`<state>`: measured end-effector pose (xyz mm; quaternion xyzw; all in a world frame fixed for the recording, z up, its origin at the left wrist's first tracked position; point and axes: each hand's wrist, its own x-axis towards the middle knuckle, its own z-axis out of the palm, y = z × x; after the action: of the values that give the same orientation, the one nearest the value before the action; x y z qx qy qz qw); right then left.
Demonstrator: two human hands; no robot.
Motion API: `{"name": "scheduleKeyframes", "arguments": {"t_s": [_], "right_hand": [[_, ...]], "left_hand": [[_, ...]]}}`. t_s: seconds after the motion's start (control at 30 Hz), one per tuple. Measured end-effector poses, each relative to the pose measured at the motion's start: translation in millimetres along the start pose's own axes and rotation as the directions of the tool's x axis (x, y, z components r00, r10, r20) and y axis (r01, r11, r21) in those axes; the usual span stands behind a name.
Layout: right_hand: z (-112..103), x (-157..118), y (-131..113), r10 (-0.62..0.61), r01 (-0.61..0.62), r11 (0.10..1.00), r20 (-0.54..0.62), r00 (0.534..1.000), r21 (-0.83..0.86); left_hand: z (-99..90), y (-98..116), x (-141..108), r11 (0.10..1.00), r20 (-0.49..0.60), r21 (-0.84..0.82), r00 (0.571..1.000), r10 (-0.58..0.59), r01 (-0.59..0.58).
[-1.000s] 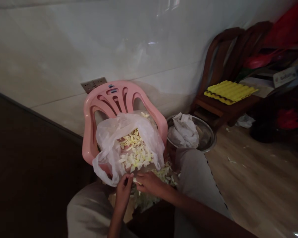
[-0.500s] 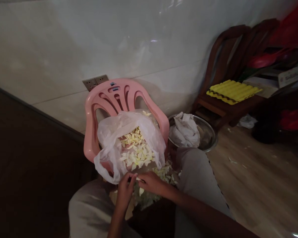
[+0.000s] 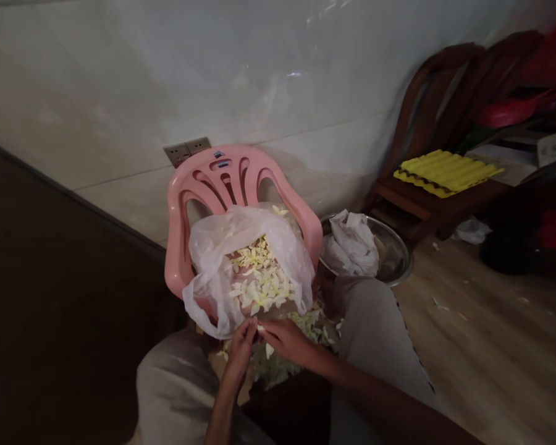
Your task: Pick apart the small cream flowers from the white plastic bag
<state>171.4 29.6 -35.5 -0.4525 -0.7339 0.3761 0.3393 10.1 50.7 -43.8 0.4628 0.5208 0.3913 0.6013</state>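
Observation:
My left hand (image 3: 242,345) and my right hand (image 3: 285,340) meet at the fingertips in front of the pink chair's seat, both pinched closed. Between them is a small pale flower (image 3: 261,329), mostly hidden by the fingers. A white petal (image 3: 269,350) shows just below my right hand; whether it belongs to that flower I cannot tell. Just beyond the hands, an open white plastic bag (image 3: 208,247) lies on the seat of the pink plastic chair (image 3: 176,241). Several white-and-yellow flowers (image 3: 264,287) lie in its opening. More pale plant pieces (image 3: 312,326) are heaped below, between my knees.
Right of the chair stands a metal basin (image 3: 398,272) with a crumpled white bag (image 3: 352,244) in it. A wooden chair (image 3: 426,210) farther right bears a yellow egg tray (image 3: 445,173). The tiled wall (image 3: 120,93) with sockets (image 3: 188,150) rises behind. Scraps dot the wooden floor (image 3: 482,346).
The view has shifted slightly, so the scene sits farther right. My hands stay together at the fingertips, with my right fingers drawn a little closer to the left ones.

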Motion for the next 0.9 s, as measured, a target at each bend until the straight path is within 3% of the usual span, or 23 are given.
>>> {"name": "scheduleKeyframes", "arguments": {"t_s": [0.1,0.2,0.3,0.4,0.53,0.63,0.9], "right_hand": [[5,-1,-3,0.055,-0.043,0.991,-0.087,0.995,0.13],[11,-1,-7,0.144,-0.09,0.935,-0.135,0.98,0.343],[15,0,-9,0.25,-0.142,0.844,-0.146,0.957,0.518],[17,3,-8,0.366,-0.229,0.756,-0.106,0.924,0.614],[17,3,-11,0.558,-0.387,0.521,0.039,0.829,0.761],[12,1,-20,0.56,-0.386,0.393,0.116,0.82,0.835],[2,-4,-30,0.507,-0.371,0.345,0.162,0.847,0.862]], "left_hand": [[9.9,-8,0,0.96,-0.035,-0.264,0.994,-0.102,0.089],[18.3,-14,-2,0.911,-0.09,-0.402,0.986,-0.141,0.093],[22.7,-15,-3,0.9,-0.139,-0.432,0.983,-0.121,0.049],[24.3,-12,-2,0.927,-0.114,-0.375,0.991,-0.067,0.019],[25.6,-5,-4,0.95,-0.105,-0.313,0.994,-0.018,-0.016],[26.7,-2,-6,0.951,-0.057,-0.309,0.998,0.006,-0.023],[31.9,2,-9,0.955,-0.037,-0.285,0.997,0.07,-0.078]]}}
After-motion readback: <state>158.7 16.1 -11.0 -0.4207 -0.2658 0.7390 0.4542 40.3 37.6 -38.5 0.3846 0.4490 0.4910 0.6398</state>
